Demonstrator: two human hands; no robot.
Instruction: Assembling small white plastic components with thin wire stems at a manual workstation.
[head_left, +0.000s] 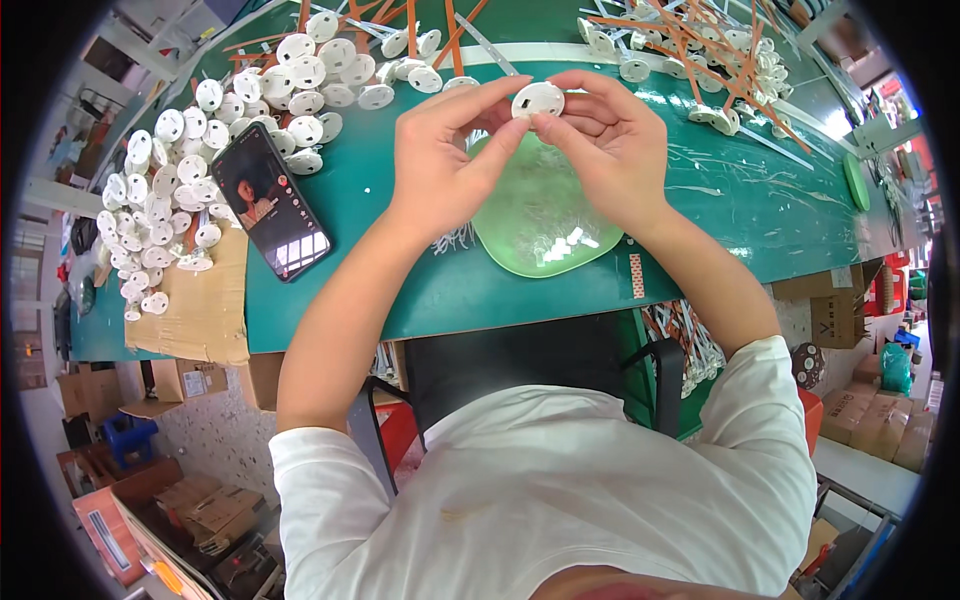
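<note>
A small white round plastic disc (540, 97) with a dark slot is pinched between both hands above the table. My left hand (448, 150) grips its left side with thumb and fingers. On the opposite side, the thumb and fingertips of my right hand (618, 148) close on it. A flat grey strip (486, 45) reaches away behind the disc; whether they are joined I cannot tell. Below my hands lies a light green plastic tray (500, 248) holding several small white pieces (568, 246) near its front edge.
Many white discs (160, 205) are heaped at the left, some on flattened cardboard (215, 310). A phone (270, 200) lies beside them. More discs with orange and grey strips (715, 65) spread across the far right. A perforated strip (637, 276) lies by the front edge.
</note>
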